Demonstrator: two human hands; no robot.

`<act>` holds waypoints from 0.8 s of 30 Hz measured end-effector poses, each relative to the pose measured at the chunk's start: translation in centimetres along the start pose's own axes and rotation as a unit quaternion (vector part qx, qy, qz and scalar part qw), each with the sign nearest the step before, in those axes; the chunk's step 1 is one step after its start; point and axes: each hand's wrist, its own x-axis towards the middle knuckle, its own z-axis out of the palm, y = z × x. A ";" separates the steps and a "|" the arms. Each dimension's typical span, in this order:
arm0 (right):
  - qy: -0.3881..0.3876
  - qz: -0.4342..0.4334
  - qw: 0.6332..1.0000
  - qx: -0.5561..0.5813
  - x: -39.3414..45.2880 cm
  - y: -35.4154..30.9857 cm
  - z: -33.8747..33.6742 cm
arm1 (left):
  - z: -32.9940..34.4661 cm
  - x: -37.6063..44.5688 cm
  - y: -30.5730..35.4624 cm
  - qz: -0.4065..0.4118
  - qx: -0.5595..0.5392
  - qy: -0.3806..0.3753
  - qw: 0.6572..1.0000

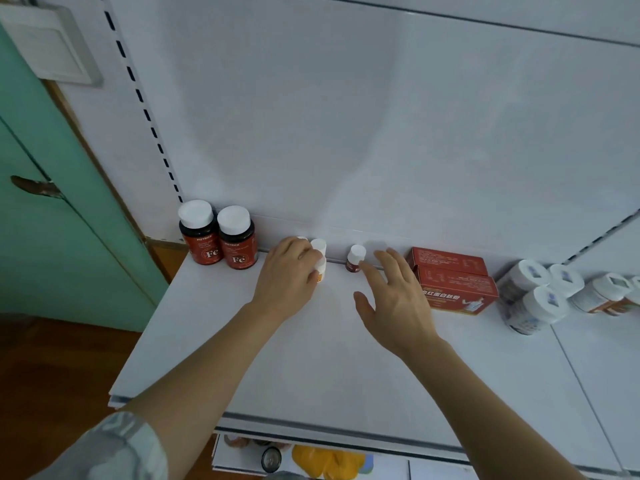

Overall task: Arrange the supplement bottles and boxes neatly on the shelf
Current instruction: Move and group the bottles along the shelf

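Head view: we see a white metal shelf [242,341] beside a green cabinet door [52,237]. Our left hand [287,275] grips small white-capped bottles [320,254]; our right hand [394,299], fingers spread, touches a small dark-red bottle [355,259].

Smooth matt white shelf [311,358], glossy plastic bottles [218,237] with matt white caps, printed cardboard boxes [453,282].
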 end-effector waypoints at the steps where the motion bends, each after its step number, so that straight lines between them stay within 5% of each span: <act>1: -0.003 0.005 1.000 -0.008 0.0 0.1 -0.1 | -0.1 0.0 0.0 -0.001 -0.003 -0.003 1.000; 11: -0.029 0.073 0.994 -0.077 -3.0 1.7 -2.9 | -0.2 1.0 5.2 0.077 -0.019 0.026 0.997; 24: -0.025 0.233 0.962 -0.139 -17.8 14.7 -13.1 | 2.8 1.5 28.7 0.209 -0.036 -0.018 0.977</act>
